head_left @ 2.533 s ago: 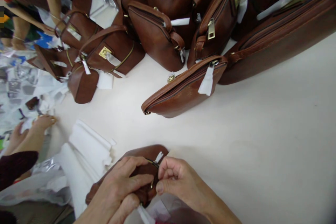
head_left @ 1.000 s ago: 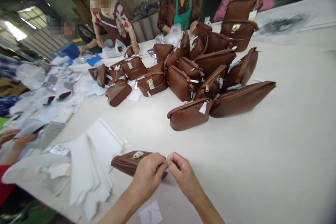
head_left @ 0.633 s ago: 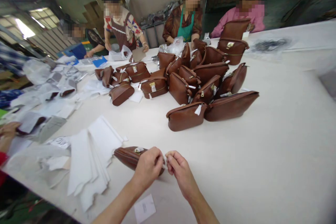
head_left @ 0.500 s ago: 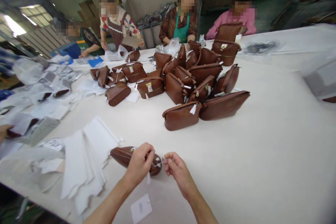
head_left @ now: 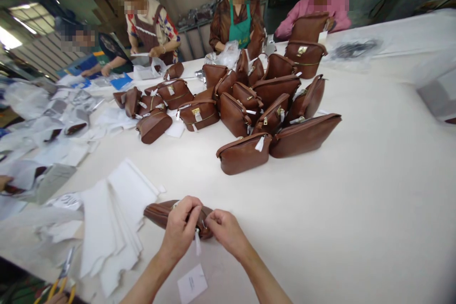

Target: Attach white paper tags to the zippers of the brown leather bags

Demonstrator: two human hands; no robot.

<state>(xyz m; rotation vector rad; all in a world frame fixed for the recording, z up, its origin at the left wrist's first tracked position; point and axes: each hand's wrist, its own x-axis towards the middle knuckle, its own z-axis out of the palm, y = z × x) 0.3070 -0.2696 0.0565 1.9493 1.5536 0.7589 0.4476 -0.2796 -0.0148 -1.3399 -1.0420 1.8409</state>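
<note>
**Both hands meet at the right end of a small brown pouch**

A small brown leather pouch (head_left: pixel 162 212) lies flat near the table's near edge, its long axis running roughly from 9 o'clock to 3 o'clock, tipped slightly so the right end sits a little nearer the wearer. Both hands work at that right end. The left hand (head_left: pixel 180 232) rests on top of the pouch, fingers curled down over it and pinched shut on a narrow white paper strip (head_left: pixel 197 242) that hangs toward 6 o'clock from the zipper end. The right hand (head_left: pixel 224 232) comes in from 4 o'clock, fingers closed together at the same end, tips touching the pouch just beside the left thumb; what exactly it pinches is hidden behind the fingers. The two hands are equally near the zipper end; the pouch's free left end points toward 9 o'clock, uncovered.

At 8 o'clock from the hands lies a fanned stack of white paper sheets (head_left: pixel 114 218), just beside the pouch. A small white card (head_left: pixel 192 283) lies at 6 o'clock, between the forearms. At 12 o'clock, well apart, stands a cluster of brown handbags (head_left: pixel 263 104) on the white table (head_left: pixel 356 199).
</note>
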